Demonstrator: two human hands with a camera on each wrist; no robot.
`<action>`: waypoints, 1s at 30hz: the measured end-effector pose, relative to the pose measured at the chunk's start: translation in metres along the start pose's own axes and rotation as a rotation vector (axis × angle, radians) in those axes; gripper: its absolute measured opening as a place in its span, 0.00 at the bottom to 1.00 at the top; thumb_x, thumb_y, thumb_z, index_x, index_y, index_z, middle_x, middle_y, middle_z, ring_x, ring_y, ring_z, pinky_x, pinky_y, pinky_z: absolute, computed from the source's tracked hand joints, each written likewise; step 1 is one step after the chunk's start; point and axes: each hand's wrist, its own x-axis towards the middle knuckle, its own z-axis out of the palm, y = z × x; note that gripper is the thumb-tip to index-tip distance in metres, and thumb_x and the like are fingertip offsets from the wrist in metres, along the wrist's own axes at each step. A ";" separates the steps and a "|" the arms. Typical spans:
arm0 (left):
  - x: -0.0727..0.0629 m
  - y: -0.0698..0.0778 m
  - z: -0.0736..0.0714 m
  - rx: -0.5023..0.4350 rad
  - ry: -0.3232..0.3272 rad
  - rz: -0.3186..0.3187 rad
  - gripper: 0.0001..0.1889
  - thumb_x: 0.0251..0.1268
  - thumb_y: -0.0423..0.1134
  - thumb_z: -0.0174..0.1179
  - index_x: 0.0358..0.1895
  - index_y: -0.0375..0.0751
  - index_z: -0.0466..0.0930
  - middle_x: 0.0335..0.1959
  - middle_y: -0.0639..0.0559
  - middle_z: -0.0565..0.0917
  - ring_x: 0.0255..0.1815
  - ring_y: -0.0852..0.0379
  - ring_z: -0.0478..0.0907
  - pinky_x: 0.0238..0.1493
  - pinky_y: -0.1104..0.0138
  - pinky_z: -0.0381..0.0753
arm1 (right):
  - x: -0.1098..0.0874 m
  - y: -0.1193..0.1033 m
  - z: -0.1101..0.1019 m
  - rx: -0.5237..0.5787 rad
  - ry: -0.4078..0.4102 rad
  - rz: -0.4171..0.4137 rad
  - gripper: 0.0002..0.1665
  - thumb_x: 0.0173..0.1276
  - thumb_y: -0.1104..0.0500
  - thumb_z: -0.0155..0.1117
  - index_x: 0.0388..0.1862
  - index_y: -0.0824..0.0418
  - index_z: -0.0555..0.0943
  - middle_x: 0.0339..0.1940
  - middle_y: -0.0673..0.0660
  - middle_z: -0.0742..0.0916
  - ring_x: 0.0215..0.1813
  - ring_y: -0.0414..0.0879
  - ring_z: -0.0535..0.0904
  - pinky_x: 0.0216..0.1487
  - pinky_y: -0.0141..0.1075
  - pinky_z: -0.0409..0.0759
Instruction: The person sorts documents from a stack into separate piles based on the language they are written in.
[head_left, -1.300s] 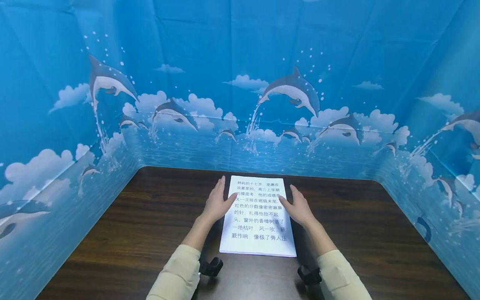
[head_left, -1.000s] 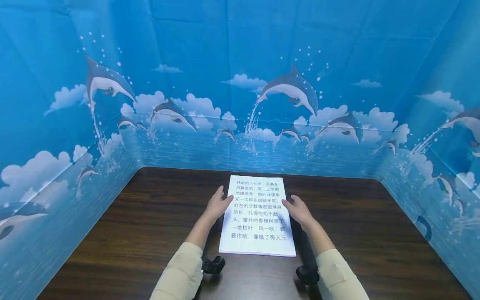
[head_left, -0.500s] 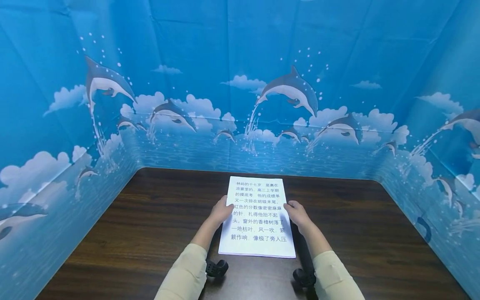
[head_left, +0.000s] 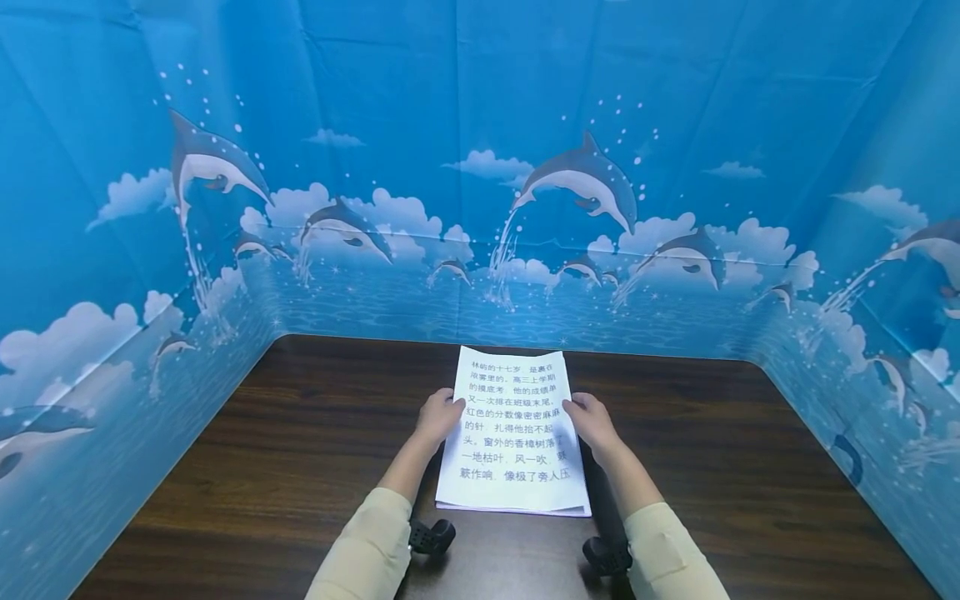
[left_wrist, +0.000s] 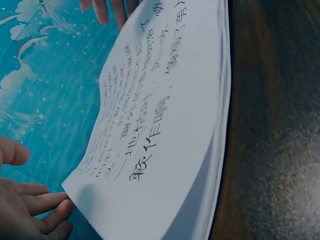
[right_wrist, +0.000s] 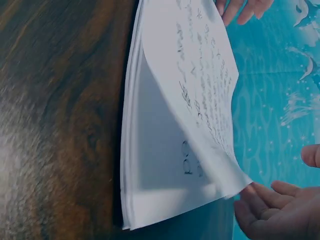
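Near the middle of the table lies a stack of white printed paper (right_wrist: 131, 205). Its top sheet (head_left: 506, 433), covered in large Chinese characters, is partly raised and bowed, and a gap shows at its near edge. My left hand (head_left: 438, 417) is at the sheet's left side, and my right hand (head_left: 592, 421) is at its right side. In both wrist views the fingertips touch the sheet's raised edge, while each thumb stands apart from the fingers. In the right wrist view, some fingertips are partly hidden behind the paper. More print shows on the page below.
A dark wood-grain table (head_left: 300, 467) surrounds the stack. Blue dolphin-print cloth (head_left: 375, 275) rises at the back and both sides. The sleeves are cream, with a black wrist device (head_left: 432, 537) on the left and a similar black device (head_left: 606, 557) on the right.
Both hands have come in from beside the stack and back a little toward me, until they touch the paper's sides. The top sheet, flat before, is now raised and bowed off the stack.
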 end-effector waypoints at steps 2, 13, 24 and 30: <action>0.004 -0.003 0.001 -0.046 0.042 -0.020 0.24 0.60 0.38 0.47 0.57 0.27 0.60 0.52 0.33 0.68 0.53 0.39 0.64 0.50 0.54 0.65 | 0.004 0.002 0.002 0.041 0.025 -0.004 0.36 0.59 0.40 0.50 0.59 0.61 0.61 0.53 0.59 0.71 0.53 0.56 0.67 0.48 0.52 0.67; 0.004 -0.018 0.000 -0.088 0.107 -0.074 0.16 0.49 0.27 0.54 0.44 0.26 0.72 0.36 0.37 0.76 0.34 0.45 0.74 0.23 0.67 0.73 | -0.049 -0.038 -0.011 0.093 0.047 0.106 0.16 0.58 0.59 0.58 0.42 0.69 0.73 0.34 0.62 0.78 0.31 0.51 0.77 0.20 0.32 0.72; -0.003 -0.023 -0.001 0.034 0.059 -0.037 0.07 0.49 0.28 0.56 0.32 0.28 0.76 0.24 0.44 0.74 0.22 0.53 0.71 0.16 0.70 0.69 | -0.080 -0.064 -0.022 0.040 -0.022 0.107 0.08 0.59 0.64 0.54 0.30 0.70 0.76 0.23 0.58 0.80 0.24 0.46 0.76 0.22 0.32 0.72; -0.004 -0.020 -0.004 -0.001 0.036 -0.026 0.06 0.50 0.27 0.54 0.32 0.28 0.75 0.24 0.43 0.74 0.20 0.53 0.71 0.14 0.72 0.66 | -0.075 -0.066 -0.026 0.054 -0.034 0.107 0.10 0.61 0.63 0.52 0.33 0.71 0.76 0.24 0.58 0.80 0.26 0.48 0.78 0.27 0.37 0.74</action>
